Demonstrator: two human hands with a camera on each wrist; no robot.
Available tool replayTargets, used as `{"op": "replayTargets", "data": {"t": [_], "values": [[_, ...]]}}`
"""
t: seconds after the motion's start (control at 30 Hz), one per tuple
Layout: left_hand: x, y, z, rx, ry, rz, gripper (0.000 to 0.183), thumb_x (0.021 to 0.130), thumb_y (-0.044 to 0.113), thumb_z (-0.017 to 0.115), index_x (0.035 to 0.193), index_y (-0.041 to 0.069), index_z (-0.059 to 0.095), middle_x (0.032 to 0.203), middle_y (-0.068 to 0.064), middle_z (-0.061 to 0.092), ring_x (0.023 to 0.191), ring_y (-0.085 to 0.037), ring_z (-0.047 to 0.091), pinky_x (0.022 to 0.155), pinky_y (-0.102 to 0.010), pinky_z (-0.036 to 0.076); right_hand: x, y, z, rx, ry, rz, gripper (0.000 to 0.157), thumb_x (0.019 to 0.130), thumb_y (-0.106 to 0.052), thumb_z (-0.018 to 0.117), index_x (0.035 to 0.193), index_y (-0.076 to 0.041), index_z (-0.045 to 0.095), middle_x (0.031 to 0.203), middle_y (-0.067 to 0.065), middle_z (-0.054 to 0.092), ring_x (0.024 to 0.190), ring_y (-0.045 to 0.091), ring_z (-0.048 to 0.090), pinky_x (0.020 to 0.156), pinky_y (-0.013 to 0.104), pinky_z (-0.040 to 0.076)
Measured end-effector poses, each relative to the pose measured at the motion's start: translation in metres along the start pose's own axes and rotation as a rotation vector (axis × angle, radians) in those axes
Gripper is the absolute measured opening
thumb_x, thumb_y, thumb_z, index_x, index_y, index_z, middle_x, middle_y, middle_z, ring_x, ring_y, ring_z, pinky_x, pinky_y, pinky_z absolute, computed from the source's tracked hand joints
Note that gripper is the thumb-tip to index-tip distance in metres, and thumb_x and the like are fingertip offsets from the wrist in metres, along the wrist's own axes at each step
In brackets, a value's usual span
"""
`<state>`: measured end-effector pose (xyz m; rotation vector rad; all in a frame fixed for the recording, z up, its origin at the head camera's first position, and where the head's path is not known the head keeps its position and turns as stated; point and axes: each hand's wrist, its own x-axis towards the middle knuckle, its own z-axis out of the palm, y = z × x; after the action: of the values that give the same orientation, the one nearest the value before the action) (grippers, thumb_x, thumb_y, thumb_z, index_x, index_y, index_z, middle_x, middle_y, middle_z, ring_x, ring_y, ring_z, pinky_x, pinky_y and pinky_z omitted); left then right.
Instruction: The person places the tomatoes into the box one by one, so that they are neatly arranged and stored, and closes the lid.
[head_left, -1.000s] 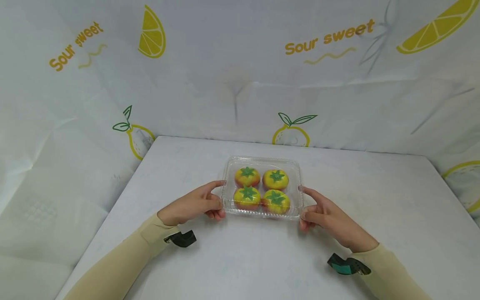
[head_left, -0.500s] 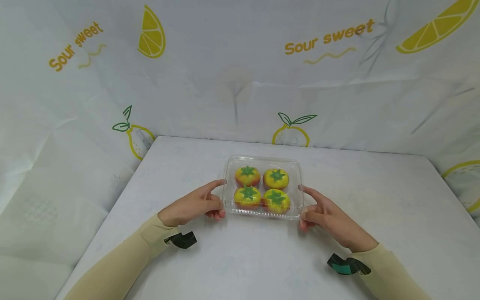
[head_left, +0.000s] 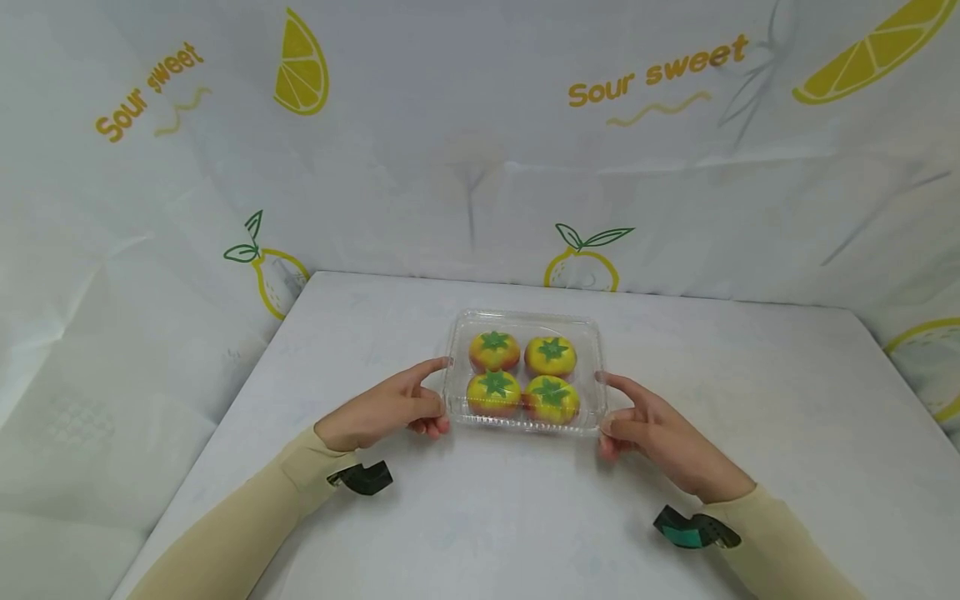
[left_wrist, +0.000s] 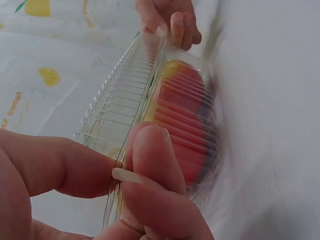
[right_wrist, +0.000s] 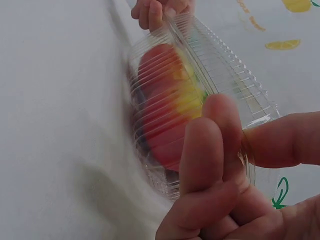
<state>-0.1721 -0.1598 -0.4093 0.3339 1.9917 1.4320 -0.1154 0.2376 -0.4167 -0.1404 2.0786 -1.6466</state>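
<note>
A clear plastic clamshell box (head_left: 528, 317) lies flat at the middle of the white table, its lid down. Inside sit several yellow-and-red, persimmon-like fruits (head_left: 494, 352) with green star-shaped tops. My left hand (head_left: 393, 408) pinches the box's left rim; in the left wrist view the index finger (left_wrist: 75, 167) is above the rim, with the thumb and other fingers curled below. On the opposite side, my right hand (head_left: 656, 429) pinches the right rim the same way, its index finger (right_wrist: 287, 140) on the lid side in the right wrist view. Ribbed walls of the box show in both wrist views.
The white tabletop (head_left: 480, 517) stretches around the box on every side. Behind it hangs a white backdrop (head_left: 420, 167) printed with lemons and lettering. Each sleeve carries a dark wrist-camera mount, at the left (head_left: 362, 478) and right (head_left: 697, 529) wrists.
</note>
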Motion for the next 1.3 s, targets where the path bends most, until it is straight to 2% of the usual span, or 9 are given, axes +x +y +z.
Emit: {"op": "replayTargets", "data": {"t": [0.67,1.3], "values": [[0.0012,0.0033,0.0053,0.03,0.04,-0.018,0.076,0.1,0.017,0.059,0.169,0.012,0.027,0.095,-0.007,0.077,0.085,-0.02,0.07,0.086,-0.034,0.06,0.001,0.0,-0.003,-0.054,0.003,0.041,0.075,0.108,-0.019,0.056,0.171,-0.008,0.016,0.087,0.009,0.071,0.087,0.022,0.067,0.087,0.029,0.058],[0.0,0.0018,0.0072,0.031,0.032,-0.01,0.076,0.101,0.018,0.059,0.169,0.011,0.027,0.096,-0.008,0.077,0.087,-0.021,0.07,0.087,-0.034,0.059,0.0007,-0.0008,-0.005,-0.065,0.015,0.056,0.075,0.109,-0.019,0.054,0.172,-0.009,0.016,0.091,0.009,0.072,0.094,0.021,0.067,0.088,0.028,0.057]]}}
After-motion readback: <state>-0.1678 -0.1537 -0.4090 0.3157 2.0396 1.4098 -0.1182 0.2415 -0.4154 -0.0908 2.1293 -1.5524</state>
